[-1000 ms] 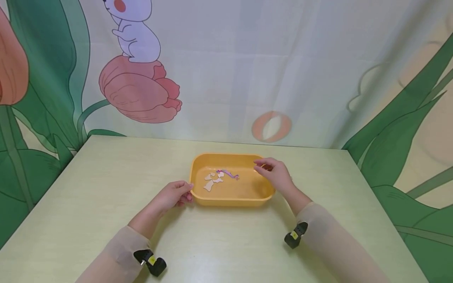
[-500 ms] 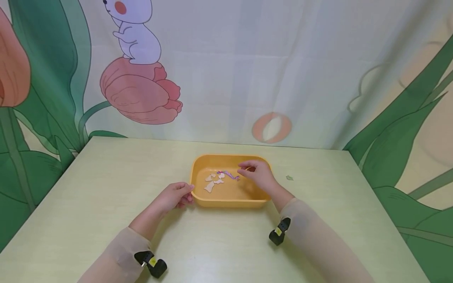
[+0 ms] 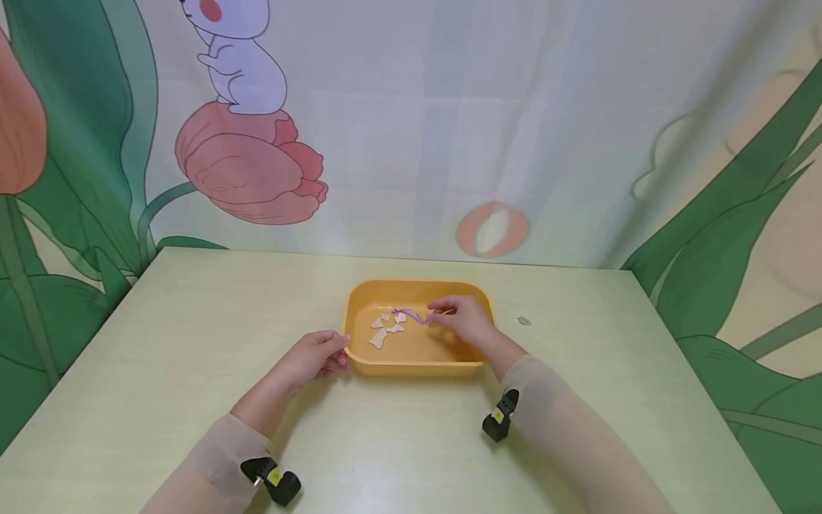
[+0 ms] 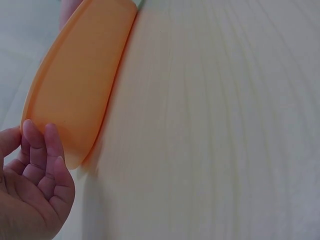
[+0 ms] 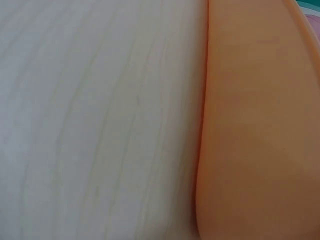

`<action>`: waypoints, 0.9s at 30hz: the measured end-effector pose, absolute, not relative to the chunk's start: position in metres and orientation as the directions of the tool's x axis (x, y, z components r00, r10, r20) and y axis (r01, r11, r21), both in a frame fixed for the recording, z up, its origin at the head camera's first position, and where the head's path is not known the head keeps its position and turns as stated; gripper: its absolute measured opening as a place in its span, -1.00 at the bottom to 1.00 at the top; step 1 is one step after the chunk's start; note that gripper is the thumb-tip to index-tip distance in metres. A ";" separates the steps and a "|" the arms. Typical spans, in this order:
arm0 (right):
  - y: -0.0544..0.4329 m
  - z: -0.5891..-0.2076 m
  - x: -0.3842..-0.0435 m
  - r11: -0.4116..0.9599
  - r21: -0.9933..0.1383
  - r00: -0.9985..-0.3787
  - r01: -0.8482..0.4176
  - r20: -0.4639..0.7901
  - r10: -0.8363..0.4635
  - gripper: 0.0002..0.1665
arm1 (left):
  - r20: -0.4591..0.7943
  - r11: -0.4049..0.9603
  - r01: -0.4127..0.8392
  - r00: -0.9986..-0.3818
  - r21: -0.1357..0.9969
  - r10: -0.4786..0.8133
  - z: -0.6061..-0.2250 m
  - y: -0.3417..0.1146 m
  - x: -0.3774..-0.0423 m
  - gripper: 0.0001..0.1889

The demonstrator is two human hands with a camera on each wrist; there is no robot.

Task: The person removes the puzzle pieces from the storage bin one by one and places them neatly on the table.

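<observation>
A yellow-orange plastic tray (image 3: 417, 369) stands on the table. My left hand (image 3: 317, 355) grips its left rim, thumb on top and curled fingers against the outer wall, as the left wrist view shows. Inside lie several pale, flat, irregular scraps (image 3: 380, 338) and a thin purple-pink twisted strip (image 3: 409, 314). My right hand (image 3: 467, 323) reaches over the tray's right part, thumb and forefinger apart, fingertips right at the strip's right end, which they partly hide. In the right wrist view only the tray's outer wall (image 5: 260, 125) and tabletop show; the right hand is out of sight there.
A small greenish flat piece (image 3: 524, 321) lies on the table (image 3: 398, 442) to the tray's right. Behind the table hangs a printed curtain (image 3: 385, 143) with flowers and a white animal. Small black cameras (image 3: 499, 416) sit on both wrists.
My right hand has moved left from the tray's right rim to the strip's end and lowered slightly. The greenish piece came into view beside the tray. The left hand keeps its grip.
</observation>
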State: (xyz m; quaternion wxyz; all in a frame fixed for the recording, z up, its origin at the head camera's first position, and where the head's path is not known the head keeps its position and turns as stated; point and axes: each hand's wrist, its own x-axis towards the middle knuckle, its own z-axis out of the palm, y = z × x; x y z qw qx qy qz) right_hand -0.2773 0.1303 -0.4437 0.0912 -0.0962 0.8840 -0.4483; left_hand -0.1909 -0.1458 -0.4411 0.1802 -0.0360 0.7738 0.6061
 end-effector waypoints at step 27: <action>0.127 -0.451 -0.276 0.754 -0.637 -0.932 -0.160 -0.153 -0.327 -0.74 | -0.325 0.242 -0.280 -0.929 0.929 0.175 -0.443 -0.145 -0.191 -0.73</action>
